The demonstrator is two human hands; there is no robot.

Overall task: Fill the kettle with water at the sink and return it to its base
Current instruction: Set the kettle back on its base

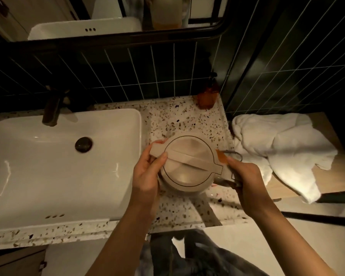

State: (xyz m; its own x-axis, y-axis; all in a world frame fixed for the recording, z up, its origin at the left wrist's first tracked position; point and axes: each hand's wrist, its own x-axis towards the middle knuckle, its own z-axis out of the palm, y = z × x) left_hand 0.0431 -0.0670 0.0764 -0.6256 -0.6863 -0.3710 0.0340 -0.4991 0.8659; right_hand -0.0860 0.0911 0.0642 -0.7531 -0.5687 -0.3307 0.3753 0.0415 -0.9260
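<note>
A beige kettle [187, 162] with its lid closed is seen from above, over the speckled counter [187, 116] just right of the white sink [48, 166]. My left hand [147, 172] grips its spout side, thumb resting on the lid's edge. My right hand [245, 176] is closed around the handle on the right, near an orange tab. The dark faucet [52, 110] stands at the sink's back left. I cannot tell whether the kettle rests on the counter or is lifted, and no base shows beneath it.
An amber soap bottle [207, 96] stands at the counter's back right corner. A crumpled white towel [277, 148] lies on a wooden shelf to the right. Dark tiled wall and a mirror rise behind.
</note>
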